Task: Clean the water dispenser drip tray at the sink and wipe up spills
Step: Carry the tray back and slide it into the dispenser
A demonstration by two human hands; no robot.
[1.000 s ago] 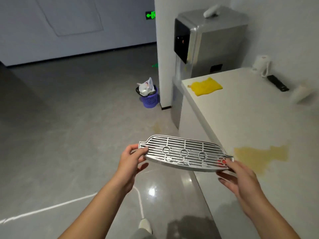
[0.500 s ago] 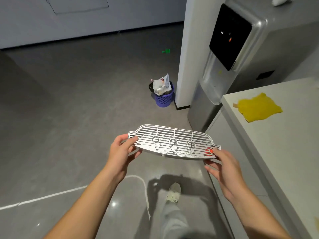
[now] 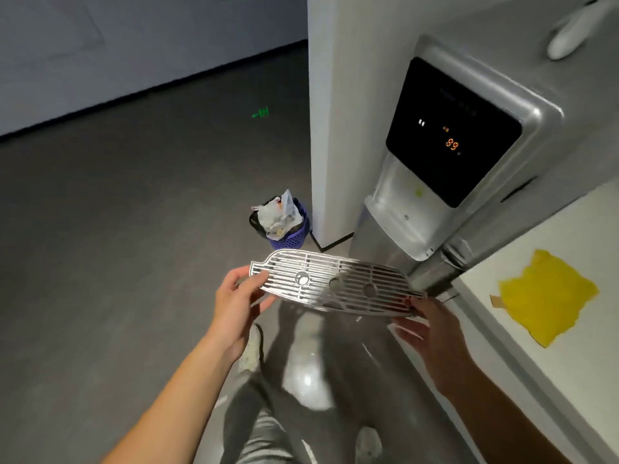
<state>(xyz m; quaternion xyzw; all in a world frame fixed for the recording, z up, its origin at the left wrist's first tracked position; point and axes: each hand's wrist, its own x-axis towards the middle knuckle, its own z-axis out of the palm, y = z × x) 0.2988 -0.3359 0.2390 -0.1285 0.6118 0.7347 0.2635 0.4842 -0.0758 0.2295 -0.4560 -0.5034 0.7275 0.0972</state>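
I hold the slotted metal drip tray [image 3: 331,284] flat in front of me, just below and left of the water dispenser [image 3: 445,182]. My left hand [image 3: 236,303] grips the tray's left end. My right hand [image 3: 427,326] grips its right end from below. The dispenser's black panel [image 3: 449,128] shows an orange 99, and its tap recess [image 3: 400,214] stands bare. A yellow cloth [image 3: 544,296] lies on the white counter [image 3: 549,363] to the right.
A purple waste basket [image 3: 286,229] stuffed with rubbish stands on the grey floor by a white pillar [image 3: 338,128]. A white object [image 3: 576,28] lies on top of the dispenser. My legs and shoes show below the tray.
I have walked closer to the dispenser, carrying the tray in both hands. The dispenser now looms large, and the yellowish spill on the counter has left the view.
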